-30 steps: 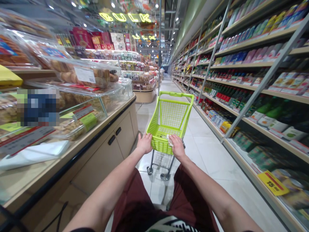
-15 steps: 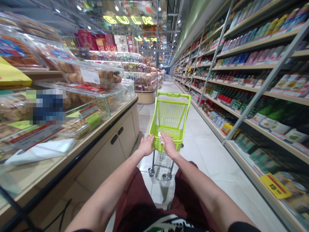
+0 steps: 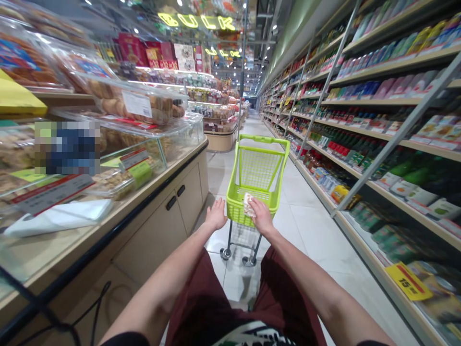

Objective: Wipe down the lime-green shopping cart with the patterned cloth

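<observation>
A lime-green shopping cart [image 3: 258,141] with a mesh basket stands in front of me on the aisle floor. My right hand [image 3: 262,218] has its fingers closed on a crumpled whitish cloth [image 3: 248,203] with faint coloured marks, at the near rim of the basket. Whether the cloth touches the rim I cannot tell. Just left of the basket is my left hand [image 3: 216,216], fingers stretched out and spread, holding nothing. A narrow gap shows between most of its fingers and the cart.
On the left runs a wooden counter [image 3: 153,240] with a glass case and packed baked goods [image 3: 144,103]. A white bag [image 3: 61,216] lies on it. Tall shelves [image 3: 382,139] of bottles and cans line the right side. The tiled aisle [image 3: 295,230] stretches ahead between them.
My left hand has come off the basket's left edge, and its fingers have spread. The right hand has lifted slightly, showing more of the cloth. The view has shifted a little.
</observation>
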Demonstrator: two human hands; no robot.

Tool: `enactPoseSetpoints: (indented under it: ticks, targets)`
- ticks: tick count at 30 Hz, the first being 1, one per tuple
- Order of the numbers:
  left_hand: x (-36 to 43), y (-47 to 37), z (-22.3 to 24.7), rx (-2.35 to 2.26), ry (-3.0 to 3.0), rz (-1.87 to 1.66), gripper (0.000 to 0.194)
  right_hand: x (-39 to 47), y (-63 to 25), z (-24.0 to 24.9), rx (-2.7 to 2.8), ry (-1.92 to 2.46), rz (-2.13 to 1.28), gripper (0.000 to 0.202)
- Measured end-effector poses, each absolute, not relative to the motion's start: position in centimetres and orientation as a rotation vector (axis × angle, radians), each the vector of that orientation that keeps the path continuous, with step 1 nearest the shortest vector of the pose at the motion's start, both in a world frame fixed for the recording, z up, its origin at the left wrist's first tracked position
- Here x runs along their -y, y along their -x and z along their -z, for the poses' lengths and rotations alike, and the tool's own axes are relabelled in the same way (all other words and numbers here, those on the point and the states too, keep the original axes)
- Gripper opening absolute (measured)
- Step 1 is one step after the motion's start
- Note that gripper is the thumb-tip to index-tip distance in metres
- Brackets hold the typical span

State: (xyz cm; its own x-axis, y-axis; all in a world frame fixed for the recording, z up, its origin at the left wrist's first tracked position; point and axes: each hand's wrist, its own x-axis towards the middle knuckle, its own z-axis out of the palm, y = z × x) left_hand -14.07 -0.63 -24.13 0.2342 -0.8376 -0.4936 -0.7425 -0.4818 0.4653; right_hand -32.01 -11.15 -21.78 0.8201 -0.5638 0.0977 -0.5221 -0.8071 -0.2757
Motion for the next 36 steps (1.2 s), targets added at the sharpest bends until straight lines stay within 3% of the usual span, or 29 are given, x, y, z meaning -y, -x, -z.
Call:
enactPoseSetpoints:
  ticks: [5, 16, 27, 36]
  targets:
    - [0.8, 14.7, 24.0, 1.624, -2.253, 1.102, 0.070, 9.8, 28.6, 23.1, -0.682, 2.862, 0.256, 0.037]
    - [-0.9, 15.4, 24.6, 1.578, -2.255, 1.191, 0.071, 10.0, 28.7, 22.1, -0.584, 2.997, 0.290, 0.029]
    - [-4.0, 17.2, 26.0, 1.578, -2.272, 1.242, 0.073, 6.9, 31.8, 28.5, -0.339, 3.010, -0.137, 0.031]
    - [-2.6, 19.6, 26.3, 1.529, -2.261, 1.116, 0.070, 8.6, 32.3, 22.9, -0.694, 2.941, 0.393, 0.037]
